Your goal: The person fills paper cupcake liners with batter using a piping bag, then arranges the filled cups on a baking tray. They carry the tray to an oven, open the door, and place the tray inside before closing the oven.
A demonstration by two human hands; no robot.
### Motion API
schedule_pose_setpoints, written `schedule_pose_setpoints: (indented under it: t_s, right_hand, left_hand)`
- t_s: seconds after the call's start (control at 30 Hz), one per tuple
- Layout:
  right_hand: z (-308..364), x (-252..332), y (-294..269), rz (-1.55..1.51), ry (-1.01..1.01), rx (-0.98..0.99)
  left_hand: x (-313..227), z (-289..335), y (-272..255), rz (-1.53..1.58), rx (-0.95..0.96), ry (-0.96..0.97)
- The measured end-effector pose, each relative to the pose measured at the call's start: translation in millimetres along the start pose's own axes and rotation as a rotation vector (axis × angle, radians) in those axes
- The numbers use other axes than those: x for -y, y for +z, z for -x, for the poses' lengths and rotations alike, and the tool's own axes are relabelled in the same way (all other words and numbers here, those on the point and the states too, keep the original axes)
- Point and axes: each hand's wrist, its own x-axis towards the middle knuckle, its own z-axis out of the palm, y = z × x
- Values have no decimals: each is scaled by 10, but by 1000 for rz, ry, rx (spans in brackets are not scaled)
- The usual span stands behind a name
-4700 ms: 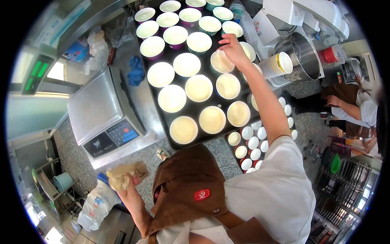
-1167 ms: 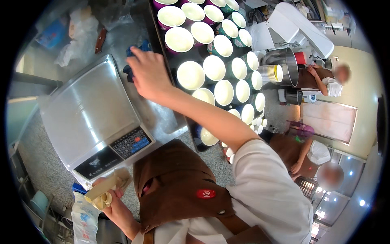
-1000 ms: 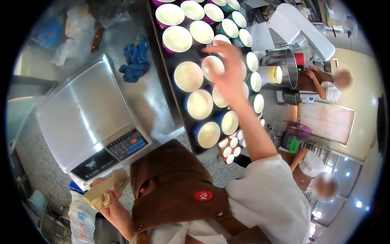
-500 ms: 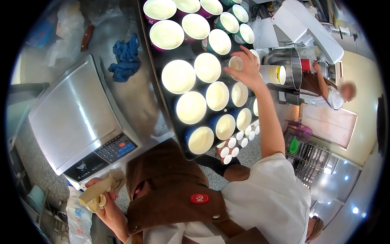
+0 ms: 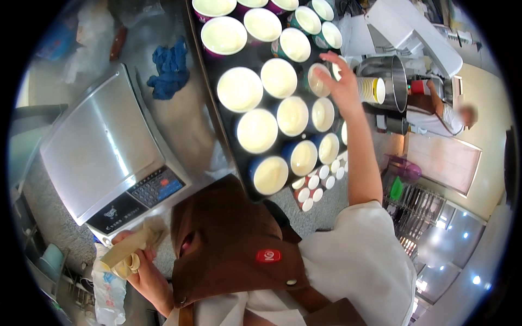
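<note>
down at the lower left, the left hand (image 5: pixel 142 266) is closed around a tan, folded wad of something soft, perhaps a piping bag or cloth; i cannot tell which. it hangs just below the front edge of the steel scale (image 5: pixel 103 152). beyond the scale, a blue rag (image 5: pixel 169 66) lies on the counter beside the dark tray (image 5: pixel 215 106). on that tray stand rows of cups, each filled nearly to the rim with pale cream. further right, the right hand (image 5: pixel 340 81) reaches over the tray's far edge, fingers curled on a small cream-filled cup (image 5: pixel 318 80). to my eye, handling it well means keeping it level, gripping by the wall, and lifting straight up clear of its close neighbours.
</note>
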Motion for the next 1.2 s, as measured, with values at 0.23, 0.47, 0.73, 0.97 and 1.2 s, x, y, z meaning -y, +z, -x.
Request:
schedule_pose_setpoints:
  t_s: [0.23,0.47,0.73,0.97,1.2]
  right_hand:
    - [422,427,-292,-441,282,-17]
    - [565,457,-339,-340,228,-24]
    - [-88,90,-99,602,-2,197]
    - [-178,3,29,591,40,229]
    - [-136,-32,50,484,27,213]
  left_hand:
    - [-49,-2,-163,-53,29,58]
    - [-47,-29,-197,-45,69,73]
    - [11,-19,-104,-56,191,71]
    - [55,-67,-57,-53,115,5]
    - [28,-88,33,-68,128,6]
